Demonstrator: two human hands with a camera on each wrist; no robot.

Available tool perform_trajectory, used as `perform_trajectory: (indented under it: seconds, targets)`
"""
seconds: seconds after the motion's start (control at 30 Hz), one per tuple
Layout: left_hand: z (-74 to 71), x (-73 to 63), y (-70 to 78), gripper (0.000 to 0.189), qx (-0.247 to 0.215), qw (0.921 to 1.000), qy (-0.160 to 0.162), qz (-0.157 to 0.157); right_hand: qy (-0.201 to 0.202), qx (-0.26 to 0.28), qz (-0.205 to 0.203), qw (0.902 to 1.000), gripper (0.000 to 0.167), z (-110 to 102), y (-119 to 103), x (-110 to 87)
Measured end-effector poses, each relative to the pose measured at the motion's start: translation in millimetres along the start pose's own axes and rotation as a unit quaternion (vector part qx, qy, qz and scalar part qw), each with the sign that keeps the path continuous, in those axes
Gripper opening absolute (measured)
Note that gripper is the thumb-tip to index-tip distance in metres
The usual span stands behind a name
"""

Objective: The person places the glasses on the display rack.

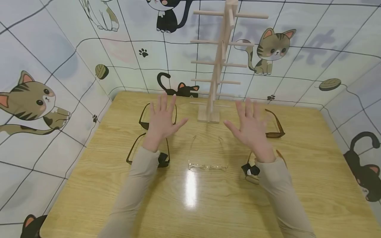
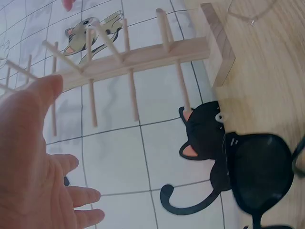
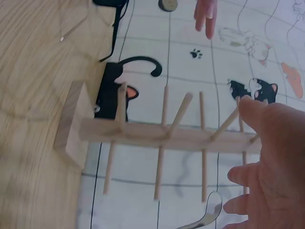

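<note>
Both hands are held up above the table with fingers spread, and neither holds anything. My left hand (image 1: 162, 122) hovers over two pairs of dark glasses, the farther pair (image 1: 144, 125) and the nearer pair (image 1: 163, 161), partly covering both. On the other side, my right hand (image 1: 251, 129) is raised between brown-framed glasses (image 1: 275, 135) and a nearer pair with brown temples (image 1: 252, 179), which the sleeve partly hides. Thin gold-rimmed glasses (image 1: 208, 167) lie between the arms. Beyond the hands stands a wooden peg rack (image 1: 218, 62), upright on its square base. Dark lenses (image 2: 259, 167) show below it in the left wrist view.
The wood-grain table (image 1: 190, 218) has rounded corners and bears a bright light reflection near its middle. Cat-patterned sheeting (image 1: 125, 53) rises behind the table and along both sides. The rack's pegs (image 1: 253, 15) stick out to the left, right and front.
</note>
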State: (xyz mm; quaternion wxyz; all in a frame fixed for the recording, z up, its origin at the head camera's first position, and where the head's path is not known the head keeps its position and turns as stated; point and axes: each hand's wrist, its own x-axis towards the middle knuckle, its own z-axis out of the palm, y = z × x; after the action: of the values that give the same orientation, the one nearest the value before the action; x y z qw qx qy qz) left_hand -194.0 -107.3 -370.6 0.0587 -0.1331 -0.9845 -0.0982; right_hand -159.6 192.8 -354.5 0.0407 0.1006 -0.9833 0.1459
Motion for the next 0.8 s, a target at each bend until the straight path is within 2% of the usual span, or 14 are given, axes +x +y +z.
perform_trajectory:
  seconds: [0.13,0.23,0.37,0.47,0.6,0.67,0.8]
  targets:
    - [-10.8,-7.7,-11.3,0.084,-0.022,0.9989,0.041,0.008,0.03,0.009,-0.027,0.9991,0.079,-2.8,-15.8,3.1]
    - [-17.7,-13.2,-20.4,0.074,-0.042,0.9953,0.085,0.019,0.082,0.032,-0.063,0.9941,0.072,-0.4,-27.1,6.4]
    - [-24.4,-23.0,-34.6,0.059,-0.069,0.9858,0.149,0.035,0.15,0.104,-0.123,0.9753,0.055,6.8,-44.9,9.2]
    - [-27.9,-32.9,-46.7,0.052,-0.083,0.9777,0.186,0.05,0.176,0.151,-0.163,0.959,0.042,13.3,-59.8,10.0]
    - [-28.9,-46.8,-63.2,0.045,-0.083,0.9732,0.207,0.055,0.176,0.189,-0.205,0.9443,0.031,25.3,-77.1,11.1]
    - [-28.4,-53.9,-71.0,0.041,-0.083,0.9734,0.208,0.049,0.159,0.202,-0.212,0.9429,0.028,32.9,-84.7,11.5]
    - [-26.1,-68.1,-84.5,0.031,-0.086,0.9758,0.199,0.026,0.115,0.211,-0.207,0.9483,0.023,48.4,-99.5,11.8]
